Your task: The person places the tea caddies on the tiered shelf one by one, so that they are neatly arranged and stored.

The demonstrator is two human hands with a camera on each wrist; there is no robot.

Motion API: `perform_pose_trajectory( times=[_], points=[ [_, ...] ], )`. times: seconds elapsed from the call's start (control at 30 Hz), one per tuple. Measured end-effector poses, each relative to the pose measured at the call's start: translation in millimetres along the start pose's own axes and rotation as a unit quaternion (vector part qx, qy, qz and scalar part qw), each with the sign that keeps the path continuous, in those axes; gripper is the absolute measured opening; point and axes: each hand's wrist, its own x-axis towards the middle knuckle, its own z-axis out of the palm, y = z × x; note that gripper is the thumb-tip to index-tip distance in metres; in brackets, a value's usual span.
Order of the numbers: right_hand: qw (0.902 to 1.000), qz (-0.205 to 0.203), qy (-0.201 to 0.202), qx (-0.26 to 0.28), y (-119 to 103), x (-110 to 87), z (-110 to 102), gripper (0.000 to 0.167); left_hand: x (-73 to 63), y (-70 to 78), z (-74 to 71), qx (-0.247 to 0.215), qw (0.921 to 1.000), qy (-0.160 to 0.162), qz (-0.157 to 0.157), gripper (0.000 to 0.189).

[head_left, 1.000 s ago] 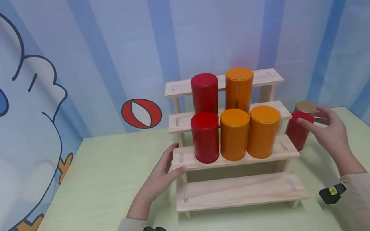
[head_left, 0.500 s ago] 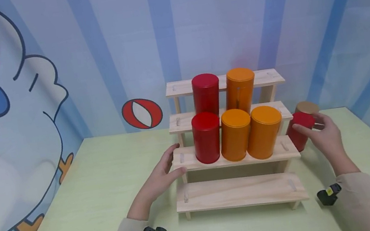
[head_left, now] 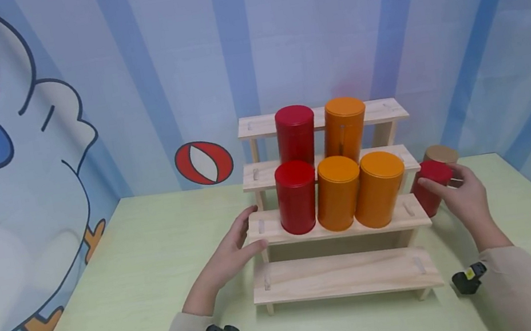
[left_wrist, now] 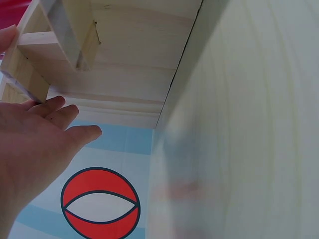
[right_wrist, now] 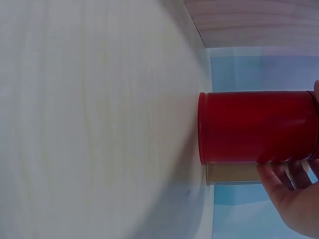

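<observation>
A stepped wooden display shelf [head_left: 345, 274] stands on the table. My left hand [head_left: 227, 255] holds its left end, with the thumb on the front edge of a tier and the fingers behind; in the left wrist view the hand [left_wrist: 42, 137] reaches round the side board. To the right of the shelf, my right hand [head_left: 467, 203] grips the top of a red canister [head_left: 426, 195] standing on the table. The right wrist view shows that red canister [right_wrist: 256, 127] upright on the table, the fingers [right_wrist: 276, 184] at its lid end.
A tan-lidded canister [head_left: 440, 154] stands right behind the gripped one. On the shelf tiers are red canisters [head_left: 297, 198] [head_left: 296, 134] and orange canisters [head_left: 337, 194] [head_left: 378, 191] [head_left: 343, 130]. A printed cloth backdrop [head_left: 185, 56] hangs behind the table [head_left: 165, 222].
My right hand has moved slightly left and closed round the top of the red canister. The left hand and the shelf look unmoved.
</observation>
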Motion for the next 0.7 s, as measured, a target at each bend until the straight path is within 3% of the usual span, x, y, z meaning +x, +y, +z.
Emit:
perform_pose_trajectory(
  times=[0.23,0.37,0.43,0.5,0.7],
  points=[
    [0.9999,-0.006,-0.006,-0.006,-9.2,-9.3,-8.7,0.107,-0.1,0.7,0.0,0.002,1.0000,0.001,0.002,0.080],
    [0.9996,-0.022,0.007,-0.018,-3.8,-9.2,-13.6,0.103,-0.1,1.4,-0.1,0.002,1.0000,-0.001,0.003,0.079],
    [0.9995,-0.019,0.009,-0.025,-19.4,-22.8,-18.9,0.100,0.0,1.4,-0.2,0.000,1.0000,-0.002,0.004,0.078],
    [0.9992,-0.029,0.013,-0.025,-21.3,-25.4,-24.5,0.100,0.0,1.4,-0.2,-0.001,1.0000,-0.002,0.006,0.078],
    [0.9990,-0.030,0.009,-0.031,-66.9,-62.3,-48.1,0.094,0.8,0.4,0.4,0.003,1.0000,-0.001,0.005,0.078]
  ],
)
